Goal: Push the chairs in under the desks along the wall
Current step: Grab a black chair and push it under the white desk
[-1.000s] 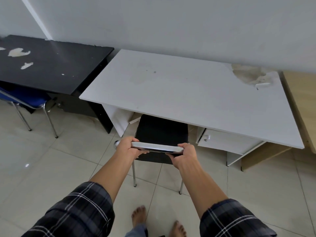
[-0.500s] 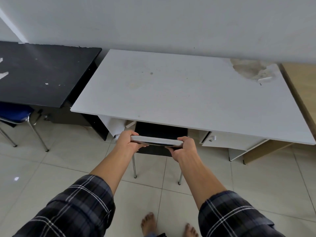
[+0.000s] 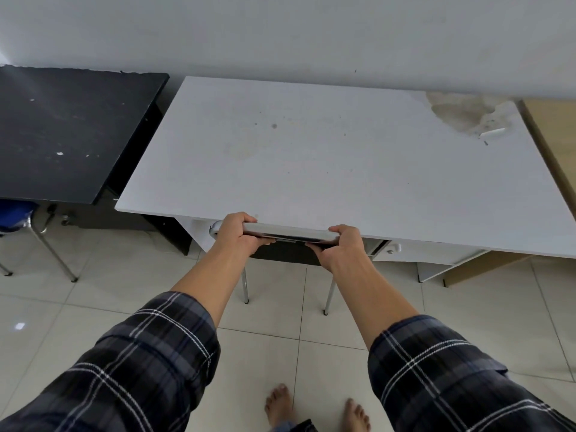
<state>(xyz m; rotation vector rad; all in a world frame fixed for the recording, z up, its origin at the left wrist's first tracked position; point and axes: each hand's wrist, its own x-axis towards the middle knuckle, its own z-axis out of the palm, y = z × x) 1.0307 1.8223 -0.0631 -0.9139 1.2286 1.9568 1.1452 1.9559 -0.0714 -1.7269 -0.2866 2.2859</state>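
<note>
A black chair with a chrome back rail [image 3: 288, 234] stands at the front edge of the white desk [image 3: 311, 157], its seat hidden beneath the desktop. Only the rail, a strip of black backrest and two rear legs show. My left hand [image 3: 238, 233] grips the rail's left end and my right hand [image 3: 341, 246] grips its right end. The rail lies right against the desk's front edge.
A black desk [image 3: 68, 129] stands to the left with a blue chair [image 3: 15, 213] partly under it. A wooden desk [image 3: 551, 145] is at the right edge. The white desk has a drawer [image 3: 417, 252] on its right side. My bare feet are on the tiled floor.
The chair has slid forward under the white desk; its black seat, visible before, is now hidden. I have stepped closer to the desk with both hands still on the rail.
</note>
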